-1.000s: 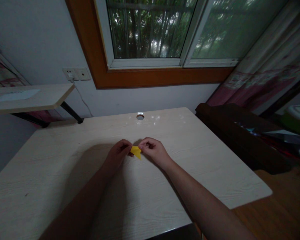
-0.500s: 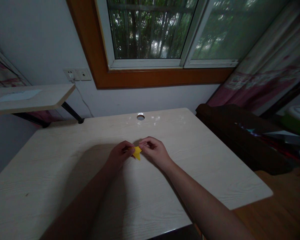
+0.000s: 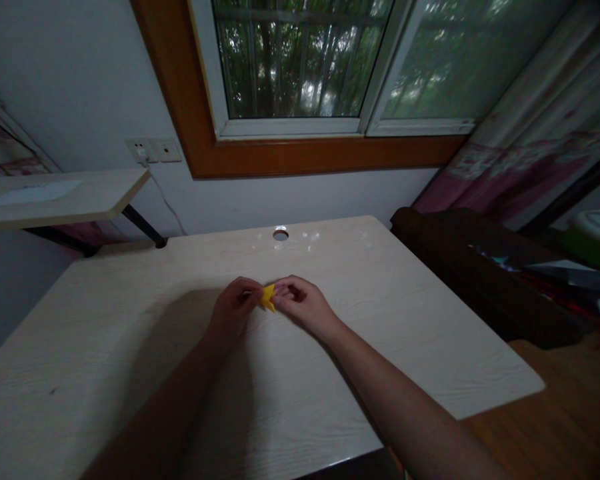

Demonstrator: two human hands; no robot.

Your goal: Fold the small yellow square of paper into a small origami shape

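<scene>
A small piece of folded yellow paper [image 3: 268, 298] with pointed corners is held just above the middle of the desk. My left hand [image 3: 235, 303] pinches its left side between thumb and fingers. From the other side, my right hand [image 3: 303, 300] grips the paper's right edge with thumb and fingertips. The fingers cover part of the paper, so its full shape is hidden.
The pale wood-grain desk [image 3: 405, 347] has a round cable hole [image 3: 281, 235] near its back edge. A raised shelf [image 3: 80, 200] on black legs stands at the back left. Dark furniture [image 3: 480, 267] adjoins the right side, and a window is behind.
The yellow paper has turned and shifted slightly left and up between my fingers. Both hands have moved a little to the left, and my fingers have changed position on it.
</scene>
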